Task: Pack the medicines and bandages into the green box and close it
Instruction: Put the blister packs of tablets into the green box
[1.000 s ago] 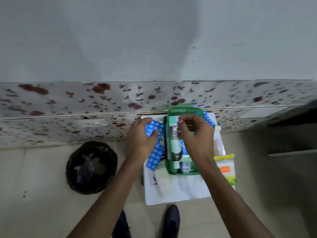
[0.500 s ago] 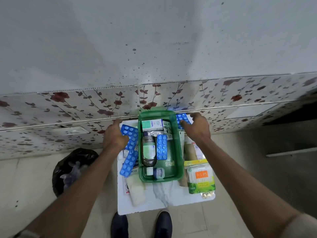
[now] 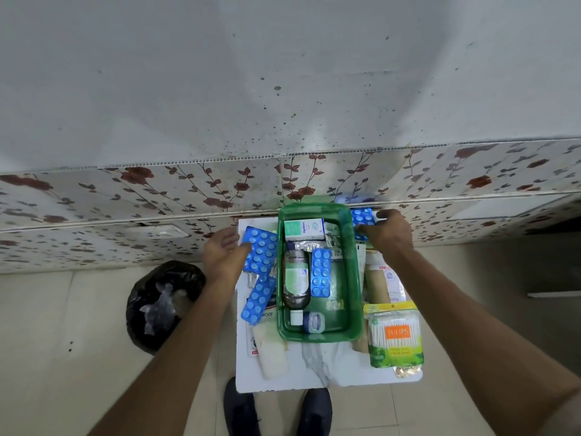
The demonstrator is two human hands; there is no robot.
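Note:
The green box [image 3: 318, 334] stands open on a white board [image 3: 314, 377]. Inside lie a bottle [image 3: 295, 278], a blue blister pack [image 3: 320, 276], a white and green carton [image 3: 303, 229] and a small jar [image 3: 313, 322]. My left hand [image 3: 220, 254] is left of the box, holding a blue blister pack [image 3: 263, 250] by its edge; another blue strip [image 3: 258, 303] lies just below it. My right hand [image 3: 388, 231] is at the box's far right corner, fingers closed on a further blue blister pack [image 3: 363, 219]. A tan bandage roll [image 3: 375, 286] lies right of the box.
A green pack of cotton swabs [image 3: 394, 339] sits at the board's right front. A cream flat packet [image 3: 272, 350] lies at the left front. A black bin bag [image 3: 163, 305] stands on the floor to the left. The flowered wall panel [image 3: 157, 196] is right behind the board.
My right hand has left the space over the box and gone to its far right corner, onto a blue blister pack. The left hand keeps its pack beside the box.

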